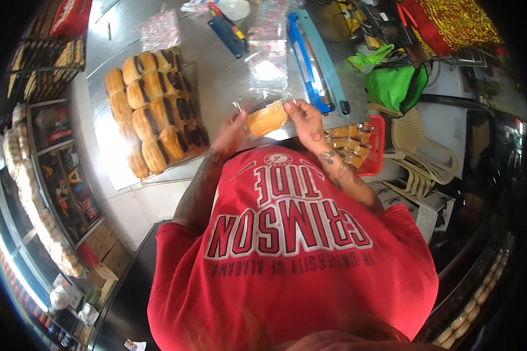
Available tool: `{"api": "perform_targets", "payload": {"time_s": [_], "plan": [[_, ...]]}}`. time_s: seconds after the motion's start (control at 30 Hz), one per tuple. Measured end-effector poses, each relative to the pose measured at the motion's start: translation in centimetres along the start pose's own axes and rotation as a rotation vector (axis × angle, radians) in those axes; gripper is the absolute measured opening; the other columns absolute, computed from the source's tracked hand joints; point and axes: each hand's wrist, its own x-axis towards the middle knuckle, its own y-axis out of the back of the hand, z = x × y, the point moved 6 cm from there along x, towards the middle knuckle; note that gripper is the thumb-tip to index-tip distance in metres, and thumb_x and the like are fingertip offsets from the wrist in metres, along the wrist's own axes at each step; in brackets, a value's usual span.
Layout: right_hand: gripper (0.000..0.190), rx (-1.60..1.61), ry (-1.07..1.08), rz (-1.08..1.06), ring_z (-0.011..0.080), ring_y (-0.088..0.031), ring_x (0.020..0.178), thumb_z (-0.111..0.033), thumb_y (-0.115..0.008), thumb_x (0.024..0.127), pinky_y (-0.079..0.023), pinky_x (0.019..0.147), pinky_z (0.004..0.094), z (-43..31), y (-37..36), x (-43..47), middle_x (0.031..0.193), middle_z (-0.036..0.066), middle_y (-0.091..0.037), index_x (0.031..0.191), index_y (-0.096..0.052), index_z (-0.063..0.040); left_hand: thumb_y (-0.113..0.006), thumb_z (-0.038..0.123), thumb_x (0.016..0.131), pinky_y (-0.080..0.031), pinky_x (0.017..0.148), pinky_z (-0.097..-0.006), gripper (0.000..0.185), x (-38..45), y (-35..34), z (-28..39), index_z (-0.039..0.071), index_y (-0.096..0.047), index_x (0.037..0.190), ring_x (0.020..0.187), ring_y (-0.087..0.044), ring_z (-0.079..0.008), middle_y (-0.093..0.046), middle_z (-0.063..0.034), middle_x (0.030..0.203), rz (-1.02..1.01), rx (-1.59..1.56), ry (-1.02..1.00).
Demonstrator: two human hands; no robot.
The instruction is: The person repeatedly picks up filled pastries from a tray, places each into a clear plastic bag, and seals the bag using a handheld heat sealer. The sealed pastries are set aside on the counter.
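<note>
Between my hands is a bread roll with a dark filling [267, 119], inside a clear plastic bag. My left hand [231, 130] grips the bag's left side, and my right hand [304, 119] pinches its upper right corner. Just beyond my right hand lies a blue impulse sealer [309, 66] with a lighter blue arm. A stack of clear printed bags [267, 66] rests directly ahead of the roll. To my left, rows of unwrapped filled rolls [151, 109] sit close together on a tray.
The steel table [221, 83] also carries a dark blue tool [226, 33] with a yellow-and-red cutter, and more printed bags [160, 28]. Below its right edge, a red basket [380, 145] holds wrapped rolls [347, 140]. Stacked plastic chairs [415, 145] and a green bag [395, 85] stand at right.
</note>
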Motion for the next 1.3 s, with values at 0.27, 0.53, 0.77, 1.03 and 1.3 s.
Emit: {"api": "perform_targets", "payload": {"time_s": [0.27,0.53,0.77,1.03,1.3], "plan": [[0.040,-0.352,-0.136,0.285,0.0116,-0.062,0.073,-0.039,-0.071,0.105,-0.051,0.068,0.0345,10.5,11.3,-3.5,0.081,0.004,-0.071,0.104,-0.073,0.001,-0.081,0.021,0.098,-0.060,0.099,-0.0368,0.057,2.9,-7.3,-12.7,0.003,-0.054,0.145,0.119,-0.070,-0.0236,-0.068,-0.0142,0.132,-0.101,0.004,0.460],[0.033,-0.120,-0.071,0.121,0.0140,-0.067,0.080,-0.027,-0.073,0.103,-0.055,0.074,0.0300,9.8,17.8,9.3,0.097,0.007,-0.077,0.113,-0.075,0.004,-0.084,0.024,0.096,-0.063,0.090,-0.0345,0.056,13.6,-10.4,-11.6,-0.001,-0.054,0.136,0.107,-0.074,-0.0231,-0.070,-0.0132,0.122,-0.063,0.034,0.250],[0.040,-0.415,0.015,0.212,0.0231,-0.070,0.098,-0.018,-0.067,0.104,-0.057,0.090,0.0345,1.2,16.2,13.6,0.111,0.012,-0.076,0.139,-0.064,0.001,-0.083,0.017,0.096,-0.066,0.088,-0.0358,0.052,18.9,-9.3,-7.2,-0.007,-0.057,0.134,0.104,-0.076,-0.0254,-0.073,-0.0167,0.120,0.006,-0.032,0.176],[0.061,-1.212,0.323,0.222,0.0397,-0.065,0.118,-0.032,-0.067,0.101,-0.052,0.104,0.0491,2.1,11.6,7.2,0.136,0.021,-0.066,0.155,-0.053,-0.007,-0.078,0.024,0.101,-0.060,0.100,-0.0375,0.066,19.7,-9.3,-8.3,-0.004,-0.045,0.150,0.120,-0.070,-0.0266,-0.064,-0.0164,0.137,-0.108,0.008,0.272],[0.073,-1.147,0.093,0.178,0.0416,-0.062,0.124,-0.046,-0.063,0.103,-0.053,0.104,0.0514,2.2,11.4,7.7,0.137,0.022,-0.064,0.162,-0.041,-0.010,-0.077,0.017,0.101,-0.060,0.102,-0.0380,0.057,18.5,-10.6,-7.6,-0.003,-0.051,0.147,0.120,-0.070,-0.0265,-0.067,-0.0150,0.137,-0.085,-0.055,0.224]]}}
